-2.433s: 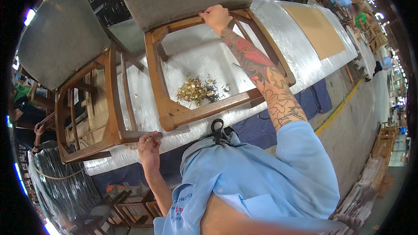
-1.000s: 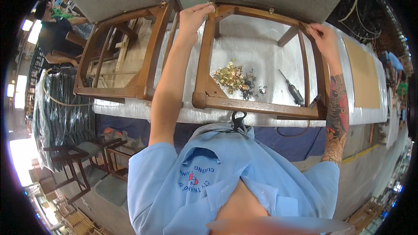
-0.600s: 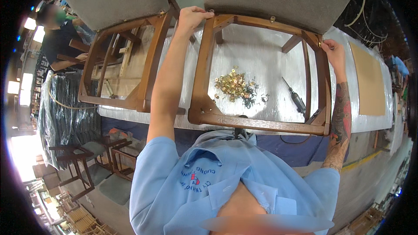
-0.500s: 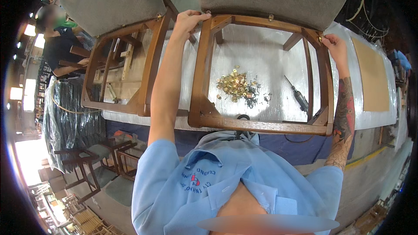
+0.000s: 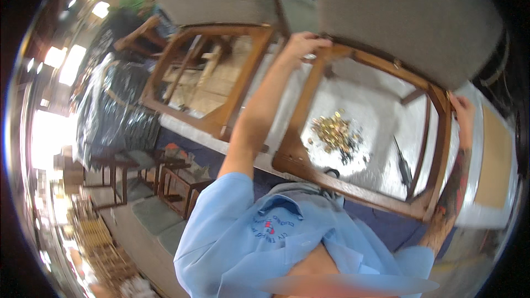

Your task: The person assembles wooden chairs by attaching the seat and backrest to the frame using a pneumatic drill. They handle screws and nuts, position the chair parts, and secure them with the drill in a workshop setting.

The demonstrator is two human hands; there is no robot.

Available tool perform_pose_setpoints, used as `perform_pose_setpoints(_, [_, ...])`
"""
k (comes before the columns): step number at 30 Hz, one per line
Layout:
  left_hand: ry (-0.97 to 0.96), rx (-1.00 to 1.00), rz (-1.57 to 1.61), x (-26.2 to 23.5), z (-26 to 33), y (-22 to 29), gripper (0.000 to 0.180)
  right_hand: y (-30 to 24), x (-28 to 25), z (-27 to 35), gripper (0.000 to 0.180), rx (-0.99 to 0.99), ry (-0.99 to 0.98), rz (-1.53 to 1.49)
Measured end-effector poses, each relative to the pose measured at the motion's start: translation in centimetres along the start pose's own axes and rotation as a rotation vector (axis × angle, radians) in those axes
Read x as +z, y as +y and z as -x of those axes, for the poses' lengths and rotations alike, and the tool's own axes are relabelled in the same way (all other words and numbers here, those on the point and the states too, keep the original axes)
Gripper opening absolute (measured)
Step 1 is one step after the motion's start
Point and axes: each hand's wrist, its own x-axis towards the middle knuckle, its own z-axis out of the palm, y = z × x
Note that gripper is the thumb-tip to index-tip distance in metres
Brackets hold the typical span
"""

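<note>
A wooden chair frame point(image 5: 301, 160) with an open seat and a grey upholstered back point(image 5: 403, 16) lies before me. My left hand point(image 5: 305, 46) is closed around its far left corner, by the lower edge of the back. At the far right corner, my right hand point(image 5: 462, 111) has its fingers closed on the outer edge of the frame, partly hidden by it. Through the seat opening show a pile of small brass-coloured metal pieces point(image 5: 333, 131), some dark screws point(image 5: 351, 148) beside them and a dark screwdriver-like tool point(image 5: 404, 168).
A second chair frame point(image 5: 234, 96) with a grey back lies at the left. The table point(image 5: 375, 85) has a shiny plastic cover, with a brown board point(image 5: 493, 160) at its right. A co-worker point(image 5: 130, 36) stands far left beside plastic-wrapped stock point(image 5: 118, 113). Chairs point(image 5: 157, 218) stand below left.
The view has turned, so the chair and table now appear tilted and farther right and lower. Both hands are still at the two far corners of the frame.
</note>
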Motion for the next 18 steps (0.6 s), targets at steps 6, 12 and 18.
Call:
perform_pose_setpoints(6, [-0.065, -0.017, 0.118, -0.3, -1.3, -1.4, 0.055, 2.5, 0.0, -0.6, 0.040, -0.013, -0.011, -0.078])
perform_pose_setpoints(12, [-0.151, 0.032, 0.045, -0.9, 0.1, -1.2, 0.043, 0.3, 1.7, 1.4, 0.052, -0.036, 0.065, -0.188])
perform_pose_setpoints(18, [-0.164, -0.091, 0.485, 1.3, 5.6, -2.4, 0.055, 0.3, 0.2, 5.4, 0.052, 0.158, 0.111, -0.442])
